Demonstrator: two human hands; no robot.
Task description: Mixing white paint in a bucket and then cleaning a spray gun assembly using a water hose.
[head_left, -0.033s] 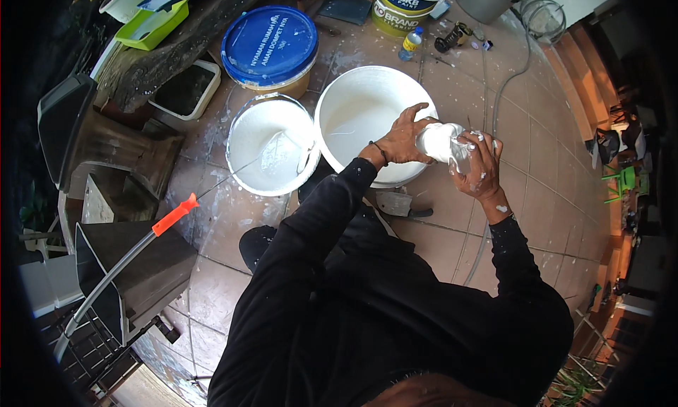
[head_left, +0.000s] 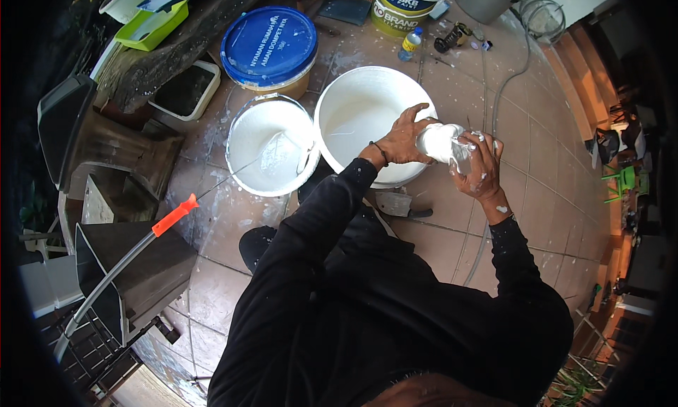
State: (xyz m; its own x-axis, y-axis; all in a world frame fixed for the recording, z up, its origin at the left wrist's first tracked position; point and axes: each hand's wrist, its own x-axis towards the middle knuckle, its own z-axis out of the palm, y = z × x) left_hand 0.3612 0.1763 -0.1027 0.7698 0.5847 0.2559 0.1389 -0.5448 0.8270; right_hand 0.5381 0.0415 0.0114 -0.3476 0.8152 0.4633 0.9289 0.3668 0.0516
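Observation:
My left hand (head_left: 408, 140) grips the near-left side of a glossy white bundle (head_left: 442, 143), smeared with what looks like wet paint or paste. From the other side my right hand (head_left: 480, 168), its fingers spotted white, closes round the same bundle. Whether it is a bag, a cloth or a container I cannot make out. Both hands are at the right rim of a wide white tub (head_left: 337, 117), which has a whitish film inside. To its left stands a smaller white bucket (head_left: 244, 142) with white liquid at the bottom and a thin rod leaning into it.
A blue-lidded bucket (head_left: 268, 46) stands behind the small bucket. An orange-gripped roller pole (head_left: 175, 215) reaches in from the left. A scraper (head_left: 394, 203) lies by the tub. Farther back are a paint pail (head_left: 395, 18), a small bottle (head_left: 409, 45) and a hose (head_left: 500, 89).

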